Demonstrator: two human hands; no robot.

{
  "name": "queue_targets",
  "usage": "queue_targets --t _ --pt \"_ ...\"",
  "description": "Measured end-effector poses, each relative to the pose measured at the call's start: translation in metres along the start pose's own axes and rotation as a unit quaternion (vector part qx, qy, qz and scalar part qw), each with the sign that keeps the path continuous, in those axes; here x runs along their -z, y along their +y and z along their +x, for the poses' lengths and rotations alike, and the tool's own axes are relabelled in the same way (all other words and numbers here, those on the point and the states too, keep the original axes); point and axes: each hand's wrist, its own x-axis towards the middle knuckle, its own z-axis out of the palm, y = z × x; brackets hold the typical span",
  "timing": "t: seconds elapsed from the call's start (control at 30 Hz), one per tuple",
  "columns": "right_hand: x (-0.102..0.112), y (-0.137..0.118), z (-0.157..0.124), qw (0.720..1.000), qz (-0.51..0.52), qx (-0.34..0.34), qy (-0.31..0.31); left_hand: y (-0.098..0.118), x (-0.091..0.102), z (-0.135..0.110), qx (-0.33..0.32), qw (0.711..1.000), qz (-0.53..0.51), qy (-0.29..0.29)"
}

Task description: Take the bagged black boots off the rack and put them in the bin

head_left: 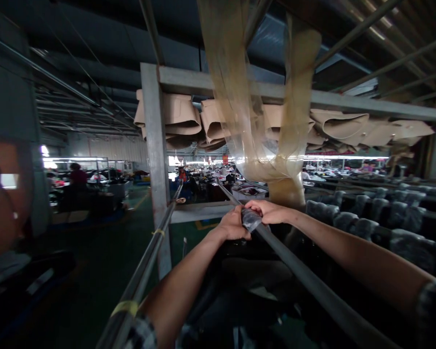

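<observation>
A long grey metal rail (298, 261) runs away from me at chest height. Over it lies a bunched piece of clear plastic film (251, 219). My left hand (234, 225) is closed on the film's left side, its thumb on top. From the right, my right hand (267, 212) grips the same film with bent fingers at its far edge. Below my hands a dark, shiny thing hangs or stands by the rail; its kind is too dim to tell.
Left of me runs a second rail (145, 266) bound with yellow tape. Ahead stands a metal frame (155, 160) with folded beige pieces (181, 116) under its top bar. Yellowed plastic sheeting (294, 106) hangs down close by. At right are rows of plastic-covered dark items (407, 247).
</observation>
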Motion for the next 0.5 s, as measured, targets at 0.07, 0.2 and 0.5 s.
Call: queue_targets --t 0.07,0.2,0.5 --pt "-0.002 -0.021 -0.025 1.0 0.005 0.0 -0.013 0.017 0.003 -0.022 -0.024 1.0 -0.017 -0.006" --pt "-0.004 -0.066 -0.074 0.999 -0.025 0.0 -0.024 0.05 0.003 -0.063 -0.04 0.997 -0.067 -0.002" --pt "-0.008 -0.149 -0.183 0.991 0.035 -0.018 -0.128 0.117 -0.005 -0.155 -0.08 0.977 -0.197 -0.017"
